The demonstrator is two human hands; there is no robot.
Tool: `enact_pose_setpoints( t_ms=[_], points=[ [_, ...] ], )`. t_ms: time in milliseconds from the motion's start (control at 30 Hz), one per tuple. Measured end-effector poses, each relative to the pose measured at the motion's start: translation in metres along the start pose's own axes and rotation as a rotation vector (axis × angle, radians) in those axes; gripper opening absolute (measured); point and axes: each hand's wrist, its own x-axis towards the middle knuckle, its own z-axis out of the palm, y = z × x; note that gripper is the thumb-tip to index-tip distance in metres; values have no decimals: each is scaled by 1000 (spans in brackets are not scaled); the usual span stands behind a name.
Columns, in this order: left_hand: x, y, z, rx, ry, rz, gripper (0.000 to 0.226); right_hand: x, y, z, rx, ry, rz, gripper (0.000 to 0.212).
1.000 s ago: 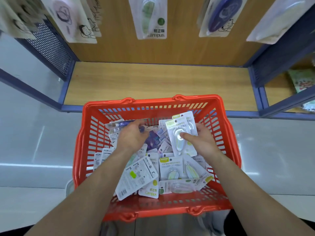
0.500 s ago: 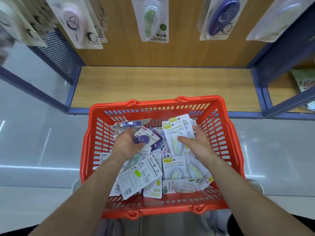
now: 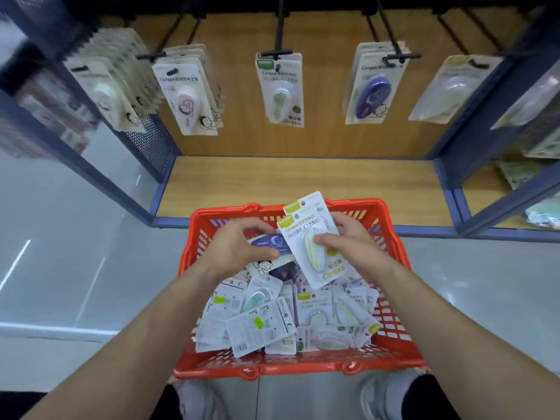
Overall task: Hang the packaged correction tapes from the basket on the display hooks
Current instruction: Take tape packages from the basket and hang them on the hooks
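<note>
Right hand [image 3: 351, 242] grips two green packs [image 3: 312, 260], left hand [image 3: 236, 247] grips one purple pack [image 3: 269, 241].

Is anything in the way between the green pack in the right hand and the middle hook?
Nothing visible does. The green pack in the right hand is held over the basket; only open space above the wooden shelf separates it from the middle hook, which carries packs.

Tilted green-striped packs [image 3: 315, 247] above basket [image 3: 303, 363]
</note>
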Motion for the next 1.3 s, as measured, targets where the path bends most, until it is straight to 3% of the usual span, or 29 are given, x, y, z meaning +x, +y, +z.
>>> enact_pose_setpoints(
  t_ms=[133,233,333,500,567,633,733,867,1000,1300],
  points=[
    [-43,55,-36,-68,-12,47,36,-26,-53,4,34,-111,-29,48],
    [-78,90,-61,-98,14,118,44,-52,-90,7,53,-234,-32,55],
    [-109,111,-75,-151,63,169,59,-82,-119,13,55,-242,-58,59],
    [-128,116,-66,-663,188,122,80,-120,-133,19,123,-161,-135,54],
    [-129,119,-56,-851,207,111,72,-131,-130,22,159,-155,-144,52],
    [-131,124,-47,-922,194,116,49,-138,-126,27,215,-135,-151,52],
    [-130,127,-39,-876,235,83,28,-138,-122,35,258,-62,-169,47],
    [-120,127,-39,-776,377,62,18,-125,-127,40,247,18,-190,33],
    [-108,129,-42,-697,474,94,14,-116,-131,36,256,41,-187,34],
    [-79,140,-47,-637,519,77,10,-96,-134,15,263,98,-212,32]
  ],
)
